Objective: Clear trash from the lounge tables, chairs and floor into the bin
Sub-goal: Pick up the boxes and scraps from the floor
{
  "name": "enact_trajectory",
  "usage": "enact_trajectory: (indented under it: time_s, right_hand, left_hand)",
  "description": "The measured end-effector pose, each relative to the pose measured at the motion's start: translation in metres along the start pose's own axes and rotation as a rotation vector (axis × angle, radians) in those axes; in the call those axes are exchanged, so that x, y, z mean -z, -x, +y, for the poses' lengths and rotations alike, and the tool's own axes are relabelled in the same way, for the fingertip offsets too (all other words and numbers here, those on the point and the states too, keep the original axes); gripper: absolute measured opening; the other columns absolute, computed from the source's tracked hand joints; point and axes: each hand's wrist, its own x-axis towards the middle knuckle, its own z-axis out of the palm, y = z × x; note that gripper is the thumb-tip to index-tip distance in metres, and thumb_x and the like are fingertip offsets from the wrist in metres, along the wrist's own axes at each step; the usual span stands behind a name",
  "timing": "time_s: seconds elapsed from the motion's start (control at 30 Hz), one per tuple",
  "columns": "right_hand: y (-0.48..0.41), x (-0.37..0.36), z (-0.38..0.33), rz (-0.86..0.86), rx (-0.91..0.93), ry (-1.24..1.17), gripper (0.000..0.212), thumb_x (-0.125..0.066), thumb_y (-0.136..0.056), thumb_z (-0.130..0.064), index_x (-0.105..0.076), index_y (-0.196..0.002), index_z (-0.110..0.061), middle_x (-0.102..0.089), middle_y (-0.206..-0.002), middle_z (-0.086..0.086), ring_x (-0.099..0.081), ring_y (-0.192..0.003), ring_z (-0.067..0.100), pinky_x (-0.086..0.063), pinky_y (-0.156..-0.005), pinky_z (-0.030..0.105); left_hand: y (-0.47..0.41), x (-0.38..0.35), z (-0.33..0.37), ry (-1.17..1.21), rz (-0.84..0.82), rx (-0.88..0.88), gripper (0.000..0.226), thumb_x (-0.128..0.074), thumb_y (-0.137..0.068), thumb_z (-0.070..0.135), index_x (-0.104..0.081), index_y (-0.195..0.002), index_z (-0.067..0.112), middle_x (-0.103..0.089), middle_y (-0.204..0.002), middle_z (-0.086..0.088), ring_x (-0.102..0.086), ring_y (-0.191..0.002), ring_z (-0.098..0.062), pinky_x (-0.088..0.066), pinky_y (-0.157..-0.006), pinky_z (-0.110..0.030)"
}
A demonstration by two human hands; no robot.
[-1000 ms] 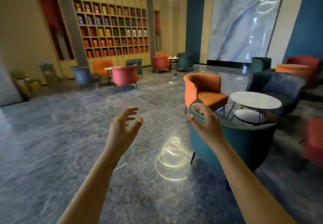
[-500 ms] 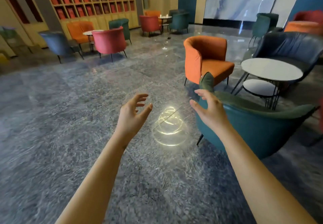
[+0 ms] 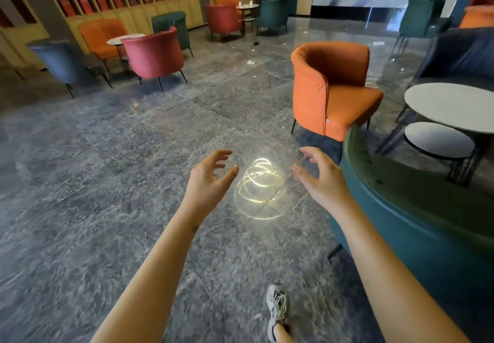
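Glossy grey floor (image 3: 107,182) carries white scraps (image 3: 250,62) well beyond the fingers (image 3: 219,154); left hand (image 3: 207,182) and right hand (image 3: 322,182) spread wide, empty. Reflections could hide small pieces; no bin shows.

Glossy marble floor (image 3: 107,182); velvety cloth orange chair (image 3: 347,102).

White scrap (image 3: 250,62): crumpled, seen lying on the floor (image 3: 107,182), far middle.
Dark piece (image 3: 255,43): small, flat, laid farther back.
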Motion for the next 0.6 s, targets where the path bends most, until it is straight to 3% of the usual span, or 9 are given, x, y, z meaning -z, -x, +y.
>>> enact_trajectory:
  time_s: [0.1, 0.27, 0.6]
  right_hand:
    - [-0.092, -0.023, 0.03, 0.005, 0.016, 0.001, 0.044, -0.06, -0.088, -0.032, -0.049, -0.128, -0.018, -0.052, -0.131, -0.001, -0.048, -0.119, 0.02, -0.039, -0.1, 0.04]
    - [-0.258, -0.038, 0.056, -0.007, 0.041, 0.007, 0.044, -0.061, -0.087, -0.03, -0.049, -0.127, -0.016, -0.052, -0.13, 0.0, -0.048, -0.12, 0.02, -0.039, -0.1, 0.037]
    - [-0.526, -0.109, 0.11, -0.078, 0.045, 0.014, 0.044, -0.059, -0.088, -0.032, -0.048, -0.128, -0.018, -0.051, -0.132, 0.0, -0.045, -0.122, 0.018, -0.036, -0.099, 0.032]
  left_hand:
    - [-0.091, -0.018, -0.027, -0.008, 0.002, 0.001, 0.035, -0.061, -0.087, 0.029, -0.056, -0.12, 0.019, -0.061, -0.117, 0.003, -0.057, -0.103, -0.01, -0.046, -0.086, -0.028]
    - [-0.251, -0.034, -0.052, -0.071, -0.001, -0.017, 0.037, -0.061, -0.086, 0.032, -0.055, -0.121, 0.021, -0.059, -0.119, 0.005, -0.056, -0.103, -0.008, -0.041, -0.081, -0.021]
    - [-0.509, -0.064, -0.147, -0.079, 0.027, 0.028, 0.038, -0.061, -0.086, 0.033, -0.055, -0.122, 0.023, -0.058, -0.119, 0.006, -0.055, -0.101, -0.006, -0.041, -0.083, -0.023]
